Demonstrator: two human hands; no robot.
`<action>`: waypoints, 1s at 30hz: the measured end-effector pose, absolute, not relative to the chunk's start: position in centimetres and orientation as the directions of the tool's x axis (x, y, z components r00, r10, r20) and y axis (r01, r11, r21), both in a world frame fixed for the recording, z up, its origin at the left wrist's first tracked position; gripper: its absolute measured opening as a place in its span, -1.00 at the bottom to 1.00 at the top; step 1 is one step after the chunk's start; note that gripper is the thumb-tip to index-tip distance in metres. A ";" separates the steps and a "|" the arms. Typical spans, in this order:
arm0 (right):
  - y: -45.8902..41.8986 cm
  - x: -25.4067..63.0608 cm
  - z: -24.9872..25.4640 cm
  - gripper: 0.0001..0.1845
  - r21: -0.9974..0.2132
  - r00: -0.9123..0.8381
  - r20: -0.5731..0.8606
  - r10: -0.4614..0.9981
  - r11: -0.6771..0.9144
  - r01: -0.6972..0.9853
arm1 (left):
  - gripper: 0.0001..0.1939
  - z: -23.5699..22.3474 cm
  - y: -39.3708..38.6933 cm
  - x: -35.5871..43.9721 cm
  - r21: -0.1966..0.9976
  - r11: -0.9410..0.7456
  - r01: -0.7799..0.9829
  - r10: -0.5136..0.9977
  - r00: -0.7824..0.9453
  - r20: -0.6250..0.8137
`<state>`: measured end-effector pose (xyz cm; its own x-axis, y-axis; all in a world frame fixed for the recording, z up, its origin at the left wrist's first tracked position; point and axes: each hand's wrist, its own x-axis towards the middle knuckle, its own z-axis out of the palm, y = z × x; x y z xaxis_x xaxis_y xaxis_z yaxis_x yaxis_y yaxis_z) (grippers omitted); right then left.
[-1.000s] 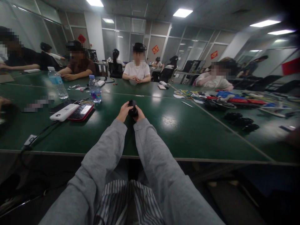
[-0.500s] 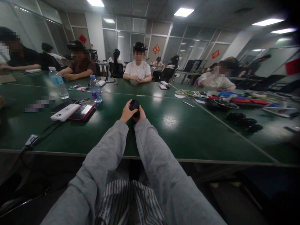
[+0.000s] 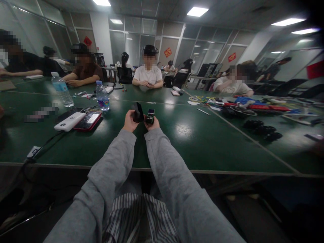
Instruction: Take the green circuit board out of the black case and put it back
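Note:
My left hand [image 3: 129, 122] is closed on a black plastic cover [image 3: 138, 113], which is tilted on edge above the table. Just to its right, my right hand [image 3: 153, 125] grips a small electronic device [image 3: 150, 115] with a green circuit board and a pale, shiny top part. A narrow gap shows between the cover and the device. Both hands are over the green table [image 3: 172, 148], and some fingers are hidden behind the parts.
Left of my hands lie a white power bank [image 3: 70, 121] and a red-edged phone [image 3: 88, 120], near two water bottles [image 3: 102, 96]. Black objects [image 3: 263, 130] and a pile of tools and cables [image 3: 255, 105] lie at right. A person [image 3: 148, 72] sits opposite.
The single black object held in both hands is now in two parts. My left hand has moved left with the black cover, while my right hand keeps the device with the exposed circuit board.

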<state>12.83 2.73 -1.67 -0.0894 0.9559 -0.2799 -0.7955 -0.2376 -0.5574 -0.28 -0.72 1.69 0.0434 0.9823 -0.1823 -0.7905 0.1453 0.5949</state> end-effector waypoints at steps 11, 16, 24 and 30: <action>2.5 13.0 -1.5 -0.55 -0.503 -0.153 -0.254 0.955 -0.265 -0.822 | -0.58 0.4 -0.9 0.8 0.411 0.228 -0.883 0.961 0.136 -0.240; 2.6 13.1 -1.6 -0.52 -0.458 -0.173 -0.246 0.954 -0.272 -0.846 | -0.62 -0.6 -0.1 0.3 0.399 0.231 -0.887 0.953 0.125 -0.275; 2.5 13.2 -1.5 -0.52 -0.443 -0.176 -0.267 0.947 -0.283 -0.851 | -0.61 -0.9 0.4 0.0 0.437 0.244 -0.865 0.955 0.137 -0.263; 2.4 13.1 -1.5 -0.52 -0.436 -0.181 -0.270 0.946 -0.288 -0.853 | -0.59 -1.1 0.5 -0.1 0.424 0.233 -0.875 0.956 0.126 -0.264</action>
<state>13.13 2.38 -1.46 -0.1806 0.9457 -0.2704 -0.8528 -0.2875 -0.4359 -0.07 0.47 -1.14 0.1261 0.9562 -0.2643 -0.8754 0.2325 0.4237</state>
